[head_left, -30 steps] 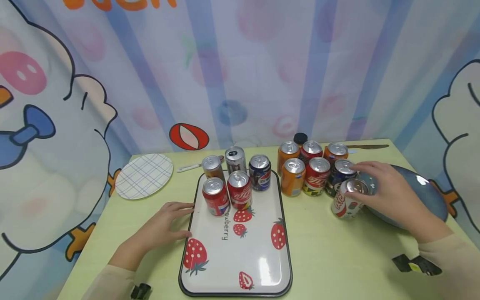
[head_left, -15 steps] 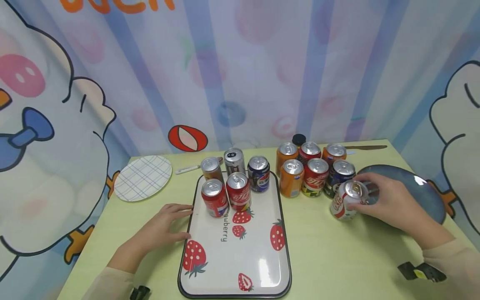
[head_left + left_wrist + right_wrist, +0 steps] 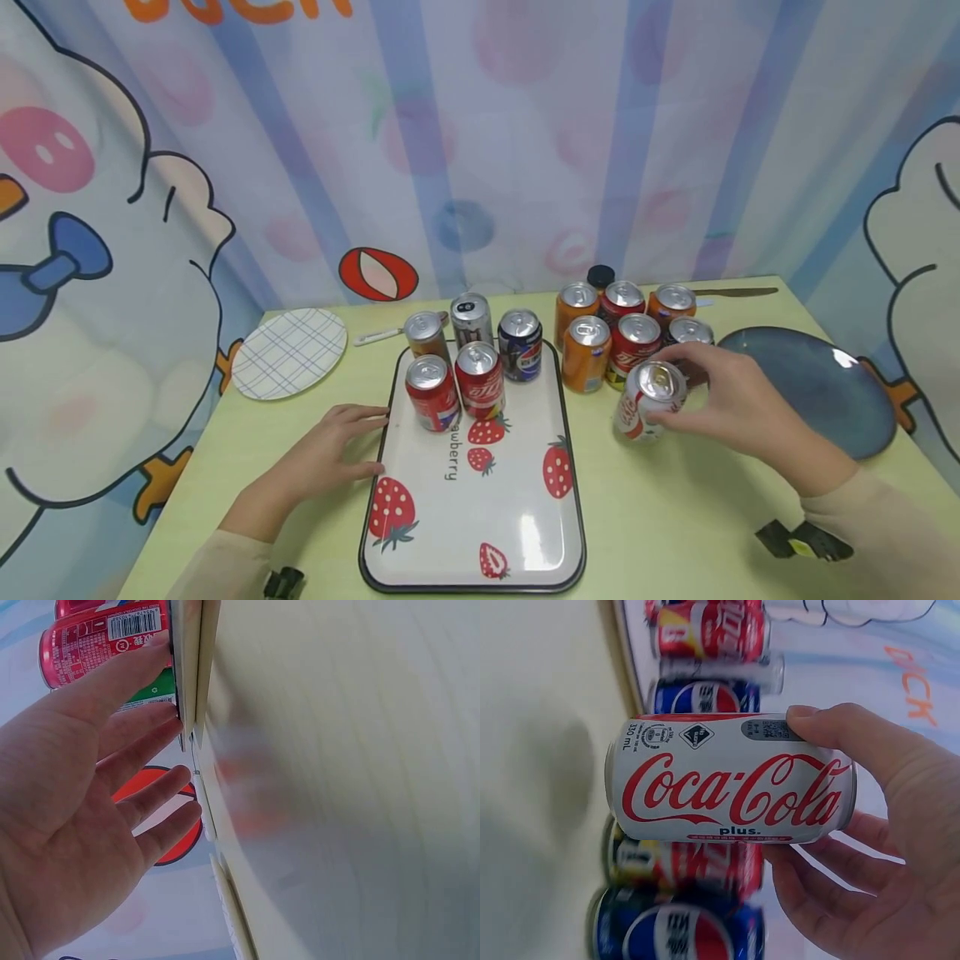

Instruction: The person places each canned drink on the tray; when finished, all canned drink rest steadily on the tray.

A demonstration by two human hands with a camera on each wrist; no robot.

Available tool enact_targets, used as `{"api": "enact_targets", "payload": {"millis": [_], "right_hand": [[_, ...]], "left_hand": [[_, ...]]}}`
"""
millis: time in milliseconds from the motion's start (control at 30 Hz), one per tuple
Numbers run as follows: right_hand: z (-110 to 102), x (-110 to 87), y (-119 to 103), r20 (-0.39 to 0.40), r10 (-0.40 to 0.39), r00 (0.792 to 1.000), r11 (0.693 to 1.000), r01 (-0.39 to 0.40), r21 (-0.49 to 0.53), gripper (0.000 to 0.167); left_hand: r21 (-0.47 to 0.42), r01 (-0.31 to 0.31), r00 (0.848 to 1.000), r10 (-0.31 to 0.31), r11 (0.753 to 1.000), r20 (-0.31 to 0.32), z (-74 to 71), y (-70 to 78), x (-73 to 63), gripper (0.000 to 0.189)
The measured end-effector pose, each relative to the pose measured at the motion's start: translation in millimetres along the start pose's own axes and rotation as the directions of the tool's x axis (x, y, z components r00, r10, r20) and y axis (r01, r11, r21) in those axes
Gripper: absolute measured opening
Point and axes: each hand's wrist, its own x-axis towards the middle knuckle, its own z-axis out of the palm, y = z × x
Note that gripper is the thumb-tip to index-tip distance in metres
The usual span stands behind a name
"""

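Observation:
My right hand (image 3: 731,404) grips a white Coca-Cola plus can (image 3: 731,780) near its top, thumb on one side and fingers on the other. In the head view this can stands upright in front of a red can (image 3: 634,342), right of the tray. My left hand (image 3: 322,454) has its fingers extended, the tips touching the left rim of the strawberry-patterned tray (image 3: 480,517). On the tray's far half stand two red cans, one on the left (image 3: 432,393) and one beside it (image 3: 480,382), with a blue Pepsi can (image 3: 520,346) behind to the right.
Behind the tray's red cans are a gold can (image 3: 426,333) and a silver can (image 3: 471,319). Orange cans (image 3: 586,354) and others cluster right of the tray. A blue-grey plate (image 3: 817,387) lies at the right, a checked plate (image 3: 288,354) at the far left.
My right hand has closed around the white can and carried it left, away from the blue-grey plate, toward the tray. The left hand has stayed at the tray's rim.

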Motion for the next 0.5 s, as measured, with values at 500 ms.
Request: {"api": "enact_targets", "payload": {"millis": [500], "right_hand": [[49, 59.8, -64, 0.045, -0.191, 0.98, 0.977, 0.185, 0.109, 0.064]], "left_hand": [[-0.005, 0.014, 1.0, -0.014, 1.0, 0.01, -1.3, 1.2, -0.2, 0.068]]}}
